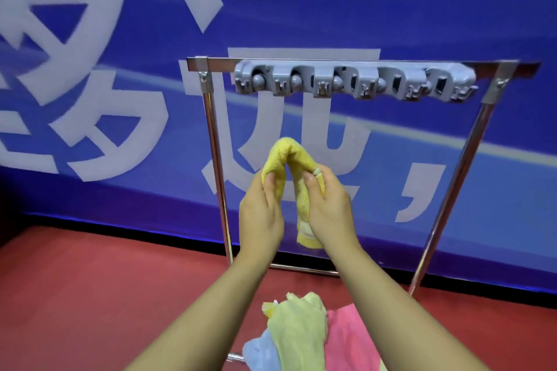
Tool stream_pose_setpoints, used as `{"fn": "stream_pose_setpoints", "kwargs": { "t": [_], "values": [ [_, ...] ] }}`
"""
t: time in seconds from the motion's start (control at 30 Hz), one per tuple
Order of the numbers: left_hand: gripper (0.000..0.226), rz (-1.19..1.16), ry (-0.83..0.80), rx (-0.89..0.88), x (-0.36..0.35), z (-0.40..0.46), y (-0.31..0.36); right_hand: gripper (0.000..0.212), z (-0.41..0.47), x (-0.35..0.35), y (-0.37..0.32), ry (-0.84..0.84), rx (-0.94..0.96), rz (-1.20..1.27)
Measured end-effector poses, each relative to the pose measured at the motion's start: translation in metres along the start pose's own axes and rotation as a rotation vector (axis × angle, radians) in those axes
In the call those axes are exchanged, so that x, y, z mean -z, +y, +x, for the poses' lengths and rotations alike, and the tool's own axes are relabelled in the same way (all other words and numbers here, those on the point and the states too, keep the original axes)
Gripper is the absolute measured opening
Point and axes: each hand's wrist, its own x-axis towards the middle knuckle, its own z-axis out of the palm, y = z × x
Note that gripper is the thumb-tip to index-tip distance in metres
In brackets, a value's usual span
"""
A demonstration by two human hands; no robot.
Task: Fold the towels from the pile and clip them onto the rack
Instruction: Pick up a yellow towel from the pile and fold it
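A yellow towel [291, 156] is bunched into a raised hump between my two hands, in front of the rack. My left hand [261, 214] grips its left side with the thumb pressed on the cloth. My right hand [330, 208] grips the right side, and a folded tail of the towel hangs down between my palms. The metal rack [211, 117] stands ahead, and its top bar carries a grey clip strip [352, 81] with several clips, none holding a towel. The pile of towels [301, 331], pale yellow, pink and light blue, lies below my forearms.
A blue banner wall with large white characters [90, 99] stands right behind the rack. The floor [90, 295] is red. The rack's right leg [452, 190] slants down toward the pile, and a low crossbar [301, 269] runs along the floor.
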Motion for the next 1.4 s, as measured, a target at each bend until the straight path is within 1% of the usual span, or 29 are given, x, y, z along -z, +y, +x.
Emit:
{"fn": "stream_pose_setpoints", "kwargs": {
  "t": [0.17,0.27,0.4,0.57,0.77,0.83,0.93,1.0,1.07,1.1,1.2,1.3,1.4],
  "values": [
    [0.036,-0.001,0.141,-0.062,0.037,0.044,0.042,0.026,0.033,-0.017,-0.066,0.054,0.175,-0.08],
    [0.038,0.012,0.199,-0.092,0.056,0.069,0.058,0.029,0.054,-0.03,-0.093,0.066,0.23,-0.122],
    [0.038,0.029,0.249,-0.111,0.072,0.1,0.069,0.029,0.077,-0.042,-0.114,0.053,0.263,-0.176],
    [0.037,0.065,0.269,-0.123,0.077,0.125,0.069,0.032,0.095,-0.052,-0.119,0.047,0.281,-0.197],
    [0.039,0.128,0.213,-0.077,0.066,0.137,0.041,0.028,0.102,-0.061,-0.094,0.002,0.244,-0.231],
    [0.038,0.096,0.198,-0.065,0.064,0.135,0.029,0.028,0.101,-0.067,-0.082,-0.023,0.221,-0.248],
    [0.038,-0.064,0.126,-0.026,0.061,0.135,0.015,0.033,0.098,-0.073,-0.066,-0.057,0.245,-0.246],
    [0.04,-0.223,0.0,-0.021,0.057,0.134,0.008,0.035,0.096,-0.076,-0.059,-0.091,0.261,-0.215],
    [0.046,-0.404,-0.149,-0.005,0.053,0.131,0.003,0.036,0.092,-0.081,-0.055,-0.163,0.256,-0.165],
    [0.049,-0.438,-0.202,0.018,0.051,0.129,0.003,0.041,0.09,-0.082,-0.053,-0.212,0.249,-0.147],
    [0.049,-0.403,-0.26,0.102,0.044,0.123,0.001,0.054,0.082,-0.086,-0.046,-0.326,0.256,-0.137],
    [0.054,-0.393,-0.267,0.13,0.04,0.116,-0.005,0.058,0.08,-0.086,-0.039,-0.37,0.255,-0.159],
    [0.057,-0.395,-0.265,0.158,0.039,0.106,-0.025,0.061,0.075,-0.077,-0.024,-0.386,0.242,-0.199]
  ]
}}
